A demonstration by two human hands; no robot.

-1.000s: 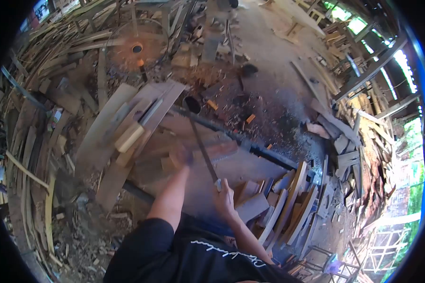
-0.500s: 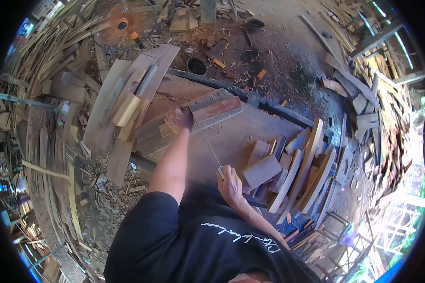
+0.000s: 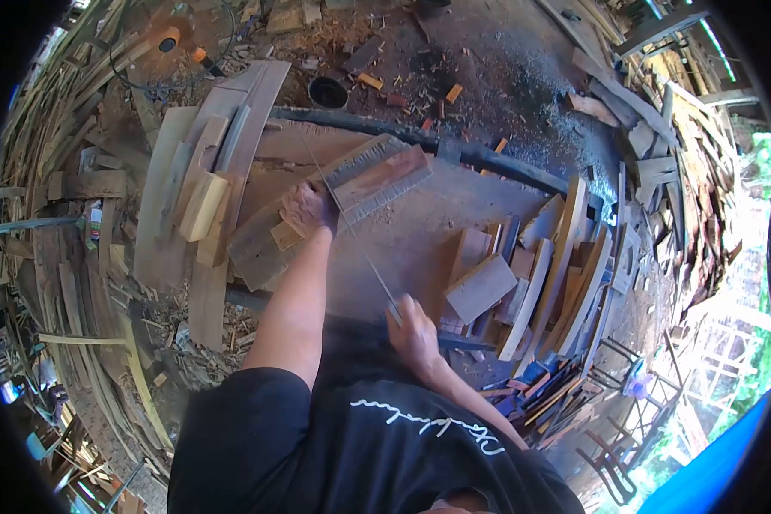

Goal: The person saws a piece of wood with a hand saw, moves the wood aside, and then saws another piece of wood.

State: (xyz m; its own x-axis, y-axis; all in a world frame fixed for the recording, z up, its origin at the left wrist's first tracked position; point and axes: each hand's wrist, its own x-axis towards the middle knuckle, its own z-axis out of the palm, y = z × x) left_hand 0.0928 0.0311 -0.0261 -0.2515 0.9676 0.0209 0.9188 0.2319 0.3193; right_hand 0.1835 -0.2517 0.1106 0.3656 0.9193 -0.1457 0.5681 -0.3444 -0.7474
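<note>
My right hand [image 3: 415, 334] is closed round the handle of a handsaw, low in front of my shirt. From it the thin saw blade [image 3: 374, 270] runs up and left, passing along the near end of a reddish-brown wooden block [image 3: 384, 178]. That block lies on a wider grey board [image 3: 261, 253] set slantwise on the bench. Beside the blade, my left hand [image 3: 308, 208] presses down with bent fingers, gripping the wood at the block's left end. A small light wood piece [image 3: 285, 235] sits just below that hand. My left fingertips are partly hidden.
Long planks and offcuts [image 3: 204, 206] are stacked on the bench's left. On its right stand several curved wooden pieces [image 3: 565, 257] and a loose block [image 3: 481, 288]. A dark bucket [image 3: 327, 92] and scattered chips lie beyond the bench's dark far edge [image 3: 360, 125].
The whole view has shifted slightly. The saw and my right hand have moved a little along the blade's line; my left hand stays on the wood.
</note>
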